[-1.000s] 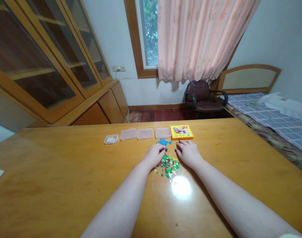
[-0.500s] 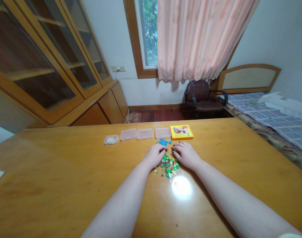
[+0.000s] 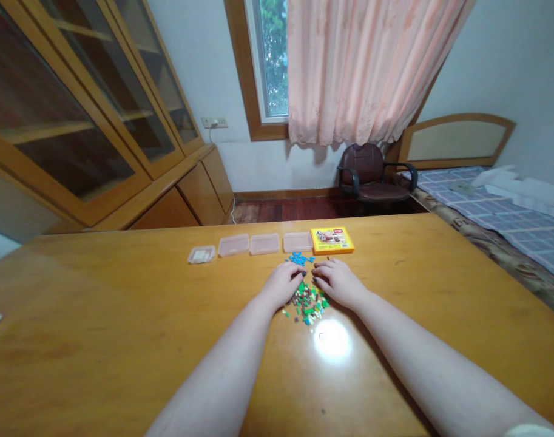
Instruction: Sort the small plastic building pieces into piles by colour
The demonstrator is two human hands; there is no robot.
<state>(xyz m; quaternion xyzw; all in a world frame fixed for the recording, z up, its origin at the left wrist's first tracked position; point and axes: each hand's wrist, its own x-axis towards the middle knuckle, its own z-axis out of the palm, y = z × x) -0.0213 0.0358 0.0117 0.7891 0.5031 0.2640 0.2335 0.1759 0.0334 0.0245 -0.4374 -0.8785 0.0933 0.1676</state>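
Note:
A heap of tiny mixed-colour building pieces [image 3: 308,301] lies on the wooden table [image 3: 122,303]. My left hand [image 3: 283,283] rests at the heap's left edge, fingers curled down onto the pieces. My right hand [image 3: 338,280] lies at the heap's right edge, fingers bent and close together over the far end of the heap. What either hand pinches is too small to make out. A small cluster of blue pieces [image 3: 299,259] sits just beyond the fingertips.
A yellow box [image 3: 332,240] and three shallow clear trays [image 3: 265,243] stand in a row behind the pieces, with a smaller clear tub [image 3: 201,254] at the left. Beyond the table are a cabinet, a chair [image 3: 372,176] and a bed [image 3: 508,212].
My right hand has slid left, closer to my left hand and onto the far end of the heap. My left hand has hardly moved.

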